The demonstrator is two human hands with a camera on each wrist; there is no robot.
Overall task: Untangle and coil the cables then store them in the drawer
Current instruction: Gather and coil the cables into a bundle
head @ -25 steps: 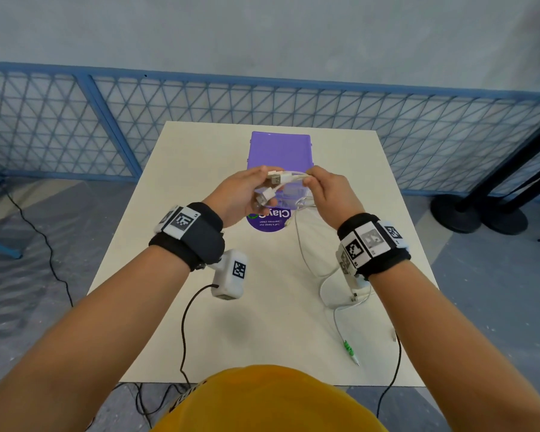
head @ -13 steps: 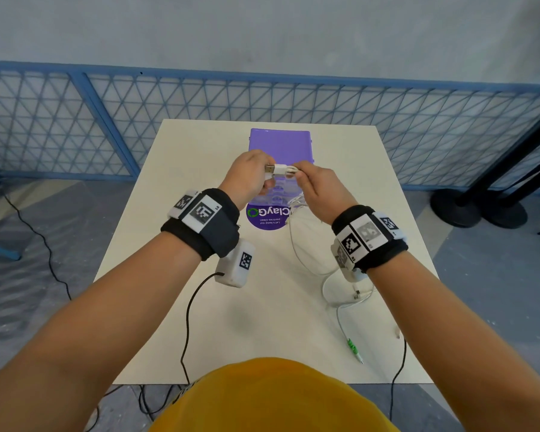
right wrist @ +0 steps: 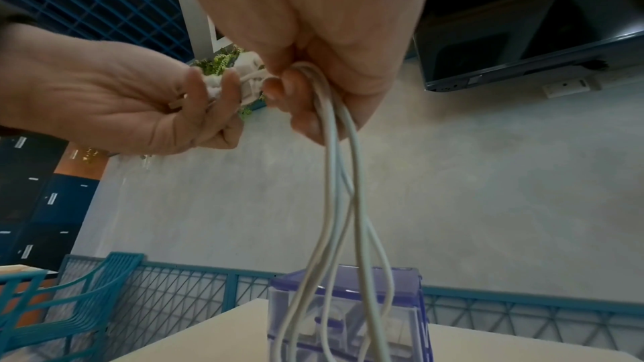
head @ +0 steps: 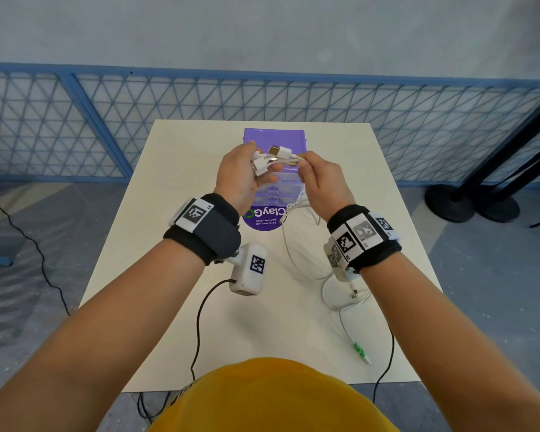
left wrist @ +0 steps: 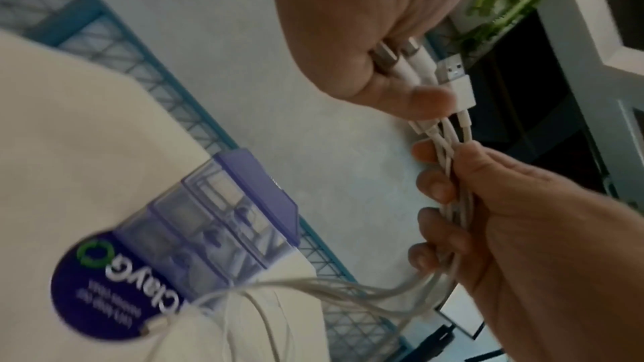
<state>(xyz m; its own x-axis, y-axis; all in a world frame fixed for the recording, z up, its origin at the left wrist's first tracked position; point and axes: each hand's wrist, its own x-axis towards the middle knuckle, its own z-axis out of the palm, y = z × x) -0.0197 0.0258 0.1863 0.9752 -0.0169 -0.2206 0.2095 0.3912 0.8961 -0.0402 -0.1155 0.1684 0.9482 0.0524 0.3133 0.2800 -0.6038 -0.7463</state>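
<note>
I hold a bundle of white cables in the air over the purple drawer unit at the table's far middle. My left hand pinches the plug ends, and one USB plug sticks out beside them. Just to the right, my right hand grips the cable strands in curled fingers. Below that hand the strands hang in loops to the table. The drawer unit's clear drawers look closed.
Another white cable lies coiled on the table under my right wrist, its green-marked end near the front edge. A round purple sticker sits before the drawer unit. Blue mesh fencing stands behind the table. Black leads hang off the front edge.
Both hands have lifted and moved farther out, over the drawer unit. The plug ends are now bunched in the left hand, with the USB plug pointing up-left.
</note>
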